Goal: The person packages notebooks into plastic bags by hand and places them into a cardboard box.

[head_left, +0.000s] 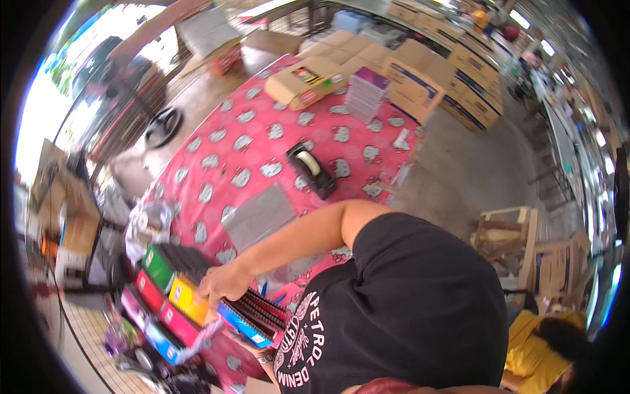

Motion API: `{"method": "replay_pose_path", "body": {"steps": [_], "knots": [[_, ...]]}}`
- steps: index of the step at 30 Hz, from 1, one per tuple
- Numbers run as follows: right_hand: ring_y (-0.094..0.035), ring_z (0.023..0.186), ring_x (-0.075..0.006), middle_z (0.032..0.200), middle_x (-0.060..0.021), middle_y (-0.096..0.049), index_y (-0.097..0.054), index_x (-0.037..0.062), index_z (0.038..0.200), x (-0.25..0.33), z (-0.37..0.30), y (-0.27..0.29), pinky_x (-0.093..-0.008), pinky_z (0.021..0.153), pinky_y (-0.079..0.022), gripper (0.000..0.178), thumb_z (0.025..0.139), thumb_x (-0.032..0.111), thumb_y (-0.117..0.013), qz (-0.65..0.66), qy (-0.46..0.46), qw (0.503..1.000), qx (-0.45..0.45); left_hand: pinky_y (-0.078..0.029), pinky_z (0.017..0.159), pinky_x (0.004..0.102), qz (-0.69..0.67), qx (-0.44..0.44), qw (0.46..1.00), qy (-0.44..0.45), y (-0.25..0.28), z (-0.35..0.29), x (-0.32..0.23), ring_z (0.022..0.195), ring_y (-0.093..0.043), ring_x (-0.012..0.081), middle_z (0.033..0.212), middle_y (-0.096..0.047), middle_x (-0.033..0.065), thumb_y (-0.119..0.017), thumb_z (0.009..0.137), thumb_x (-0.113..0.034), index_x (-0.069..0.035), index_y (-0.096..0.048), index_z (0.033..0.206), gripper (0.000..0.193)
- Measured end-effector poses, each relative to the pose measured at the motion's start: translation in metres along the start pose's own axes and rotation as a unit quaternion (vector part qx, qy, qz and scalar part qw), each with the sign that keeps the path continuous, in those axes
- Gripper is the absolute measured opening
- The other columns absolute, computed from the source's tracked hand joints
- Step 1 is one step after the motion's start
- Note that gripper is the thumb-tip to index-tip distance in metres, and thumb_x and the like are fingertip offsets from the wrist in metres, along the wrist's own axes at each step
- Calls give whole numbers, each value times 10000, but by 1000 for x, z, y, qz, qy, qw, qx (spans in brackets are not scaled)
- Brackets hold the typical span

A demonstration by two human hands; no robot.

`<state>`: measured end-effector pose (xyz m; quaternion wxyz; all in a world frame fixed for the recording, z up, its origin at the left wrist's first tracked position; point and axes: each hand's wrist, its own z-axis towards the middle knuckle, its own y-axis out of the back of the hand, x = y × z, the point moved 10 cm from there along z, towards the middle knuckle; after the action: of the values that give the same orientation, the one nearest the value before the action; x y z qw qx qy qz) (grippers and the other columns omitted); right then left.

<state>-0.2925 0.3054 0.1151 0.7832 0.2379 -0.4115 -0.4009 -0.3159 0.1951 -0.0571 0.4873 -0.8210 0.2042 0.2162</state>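
Note:
My right hand [228, 284] reaches across my body with its fingers bent over the edge of a yellow notebook [187, 299] in a row of notebooks. Around it stand green notebooks [157, 266], red notebooks [151, 291], pink notebooks [178, 324] and light blue ones [163, 343]. Close to my chest is a stack of spiral notebooks [252, 316] with a blue cover in front and black coils. My left hand [231, 336] is under this stack and seems to hold it; its fingers are mostly hidden, and a band shows at the wrist.
On the pink patterned tablecloth [216, 161] lie a black tape dispenser [311, 171] and a grey sheet [260, 215]. Farther back are a brown paper package [303, 82], a purple-topped stack [367, 92] and cardboard boxes [413, 85]. A person in yellow [535, 351] is at the lower right.

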Motion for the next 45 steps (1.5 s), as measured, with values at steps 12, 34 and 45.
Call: {"method": "replay_pose_path", "body": {"steps": [12, 34, 45], "knots": [[-517, 1168, -347, 1239, -169, -524, -214, 95, 1434, -59, -307, 28, -411, 981, -410, 949, 680, 151, -787, 64, -405, 881, -235, -472, 917, 349, 418, 175, 890, -50, -89, 145, 124, 1118, -518, 211, 1267, -476, 101, -702, 679, 64, -78, -323, 1334, 769], [-509, 1150, -346, 1190, -158, -473, -327, 86, 1284, -119, -359, -31, -418, 979, -423, 827, 638, 176, -835, 58, -430, 858, -276, -326, 1067, 383, 516, 198, 818, -158, -81, 185, 156, 1187, -457, 269, 1187, -462, 110, -794, 606, -44, -53, -372, 1238, 761], [-453, 1180, -347, 1211, -148, -498, -435, 18, 1187, -74, -269, 16, -460, 1016, -350, 788, 653, 494, -764, -278, -457, 845, -16, -404, 1001, 340, 634, 304, 689, -178, -61, 197, 176, 1159, -515, 224, 1249, -496, 118, -763, 654, -86, -36, -348, 1303, 772]]}}
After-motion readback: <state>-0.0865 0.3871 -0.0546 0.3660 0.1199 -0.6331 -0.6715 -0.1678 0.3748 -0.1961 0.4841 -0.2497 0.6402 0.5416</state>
